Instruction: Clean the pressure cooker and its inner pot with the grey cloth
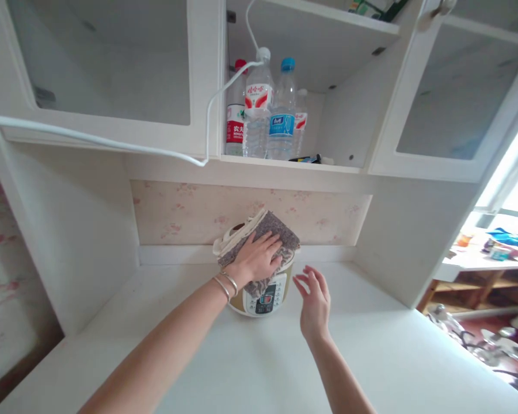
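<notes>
A small cream and gold rice cooker [265, 299] stands on the white counter [250, 356] against the back wall. A grey-brown cloth [271, 230] lies over its lid. My left hand [256, 259], with two bangles at the wrist, rests flat on the cloth, fingers spread across it. My right hand [315, 302] hovers just to the right of the cooker, fingers apart and holding nothing, not touching the cooker.
Above, an open cabinet shelf holds several water bottles [263, 109] and a dark pen-like item [304, 158]. A white cable [112, 141] runs across the cabinet front. Glass cabinet doors hang left and right. A side wall panel [397, 241] bounds the counter on the right.
</notes>
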Demonstrator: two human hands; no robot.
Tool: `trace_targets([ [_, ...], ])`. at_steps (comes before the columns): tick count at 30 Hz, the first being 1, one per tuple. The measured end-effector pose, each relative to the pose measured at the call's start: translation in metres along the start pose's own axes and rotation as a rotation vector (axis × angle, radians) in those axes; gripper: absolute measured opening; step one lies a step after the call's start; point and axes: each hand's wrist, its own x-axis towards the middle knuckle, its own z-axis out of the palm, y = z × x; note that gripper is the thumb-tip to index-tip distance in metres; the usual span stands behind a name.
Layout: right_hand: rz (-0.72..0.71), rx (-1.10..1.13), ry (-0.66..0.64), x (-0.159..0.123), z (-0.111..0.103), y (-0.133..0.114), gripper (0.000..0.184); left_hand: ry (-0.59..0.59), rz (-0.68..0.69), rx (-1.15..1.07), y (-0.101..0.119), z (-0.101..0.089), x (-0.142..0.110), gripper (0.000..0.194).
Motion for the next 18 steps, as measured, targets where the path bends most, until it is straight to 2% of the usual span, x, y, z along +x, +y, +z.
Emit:
trace_targets([
  [1, 0.092, -0.103, -0.012, -0.001, -0.022, 0.014, 0.034, -0.036, -0.034, -0.006, -0.007, 0.004, 0.006, 0.052],
  [4, 0.377, -0.482, -0.165, -0.011, -0.079, 0.055, 0.035, -0.124, -0.129, -0.061, -0.028, 0.008, 0.022, 0.067],
  [5, 0.399, -0.59, -0.206, -0.017, -0.093, 0.066, 0.036, -0.132, -0.153, -0.06, -0.033, 0.008, 0.027, 0.069],
  [7, 0.356, -0.755, -0.31, -0.029, -0.109, 0.081, 0.038, -0.104, -0.199, -0.019, -0.042, 0.008, 0.034, 0.068],
  [11, 0.227, -0.929, -0.508, -0.043, -0.11, 0.087, 0.038, -0.035, -0.322, -0.017, -0.061, 0.011, 0.05, 0.069],
  [15, 0.198, -1.019, -0.55, -0.043, -0.103, 0.084, 0.036, -0.033, -0.313, -0.222, -0.094, 0.014, 0.067, 0.062],
  [18, 0.152, -1.078, -0.588, -0.043, -0.101, 0.082, 0.035, -0.058, -0.416, -0.362, -0.126, 0.019, 0.074, 0.062],
])
